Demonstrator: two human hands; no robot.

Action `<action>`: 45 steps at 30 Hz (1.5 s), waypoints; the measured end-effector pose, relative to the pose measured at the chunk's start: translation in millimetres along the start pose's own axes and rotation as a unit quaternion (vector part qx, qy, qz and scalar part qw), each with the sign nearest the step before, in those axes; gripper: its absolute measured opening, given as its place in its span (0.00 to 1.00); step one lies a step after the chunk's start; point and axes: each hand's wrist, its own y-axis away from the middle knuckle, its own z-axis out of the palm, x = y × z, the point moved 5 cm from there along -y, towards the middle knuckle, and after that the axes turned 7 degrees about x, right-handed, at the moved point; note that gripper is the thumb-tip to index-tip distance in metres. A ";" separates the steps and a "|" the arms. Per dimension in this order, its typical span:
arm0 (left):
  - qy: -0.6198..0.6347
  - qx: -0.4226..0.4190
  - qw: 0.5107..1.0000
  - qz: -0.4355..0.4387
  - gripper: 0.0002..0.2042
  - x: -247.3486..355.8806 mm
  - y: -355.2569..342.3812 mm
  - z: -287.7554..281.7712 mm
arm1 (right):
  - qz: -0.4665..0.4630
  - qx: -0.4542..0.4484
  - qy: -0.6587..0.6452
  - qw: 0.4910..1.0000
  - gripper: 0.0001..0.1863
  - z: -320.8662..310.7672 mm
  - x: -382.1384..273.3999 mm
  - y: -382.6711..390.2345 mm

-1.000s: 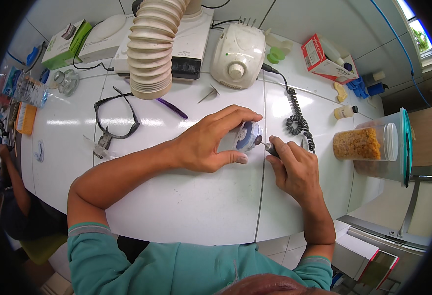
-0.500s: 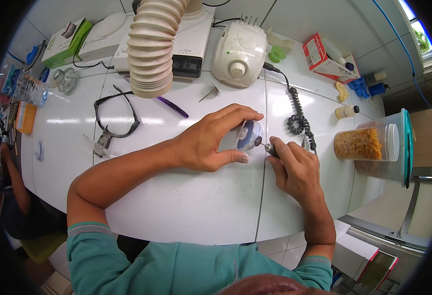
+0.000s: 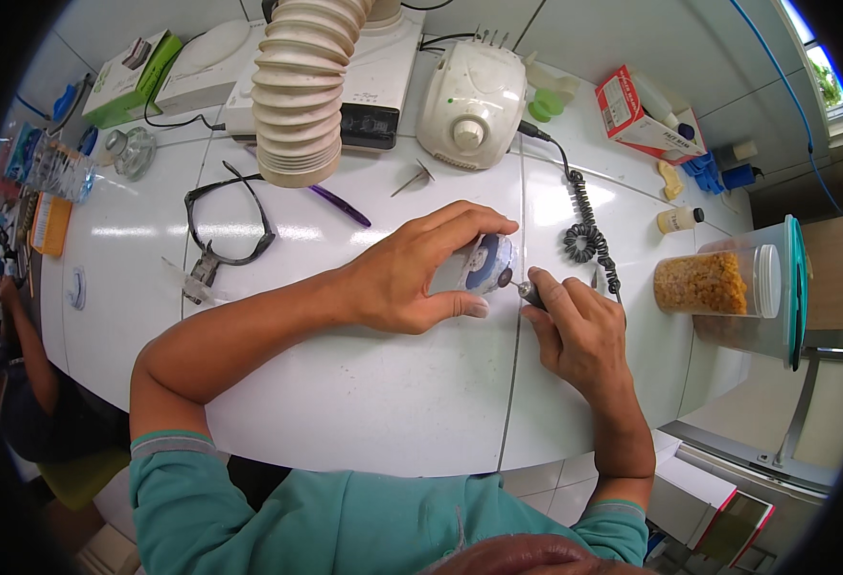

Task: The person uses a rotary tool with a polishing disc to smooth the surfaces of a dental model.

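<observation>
Blue and white, the piece [image 3: 486, 264] sits in our left hand [image 3: 412, 273], over the middle of the worktop [image 3: 364, 407]. Our left fingers curl around it, the index along its far side and the thumb just beside its near side. Our right hand [image 3: 579, 326] has its fingers closed on a dark tool [image 3: 534, 292], its shank pointing left. At the shank's tip a small brown disc [image 3: 505, 277] meets the right side of the piece, or stands just beside it; we cannot tell which.

Toward the far edge of the worktop stands a cream control box [image 3: 471, 103] with a round knob. From its right side a black coiled cord [image 3: 576, 192] runs nearer, to just beside our right hand. Left of the box, a ribbed hose [image 3: 297, 96] hangs over the far part of the worktop, with a purple pen [image 3: 342, 206] lying near its mouth. Dark glasses [image 3: 266, 241] lie farther toward the left edge. By the right edge we have a tub [image 3: 701, 281] of orange-yellow bits, a small bottle [image 3: 675, 221] near it, and a red-and-white carton [image 3: 621, 105] toward the far right corner. Our green shirt [image 3: 354, 517] comes up to the near edge.
</observation>
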 end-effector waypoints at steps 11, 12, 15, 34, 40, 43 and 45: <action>-0.013 -0.003 1.000 0.003 0.40 0.7 0.1 -0.1 | 0.021 0.011 -0.004 1.000 0.25 1.2 2.9 1.5; -0.015 -0.003 1.000 0.006 0.40 1.1 -0.2 -0.3 | 0.020 0.015 -0.002 1.000 0.25 0.9 3.7 1.3; 0.001 -0.002 1.000 0.007 0.41 -0.6 0.3 1.4 | 0.038 0.035 -0.026 0.998 0.25 -1.1 7.6 3.0; 0.029 0.015 0.999 -0.002 0.35 -1.6 1.9 0.1 | 0.007 0.022 -0.021 1.000 0.26 -1.0 4.1 1.5; 0.023 0.003 1.000 0.003 0.37 -0.2 1.0 -0.2 | -0.002 0.011 -0.007 1.000 0.26 -0.4 2.6 0.8; 0.019 0.004 1.000 0.009 0.38 -0.7 0.3 0.1 | -0.001 0.014 -0.007 1.000 0.27 -0.5 2.3 0.5; 0.022 0.005 1.000 0.009 0.38 -2.0 0.5 0.1 | -0.001 0.015 -0.008 1.000 0.27 -0.2 2.2 0.7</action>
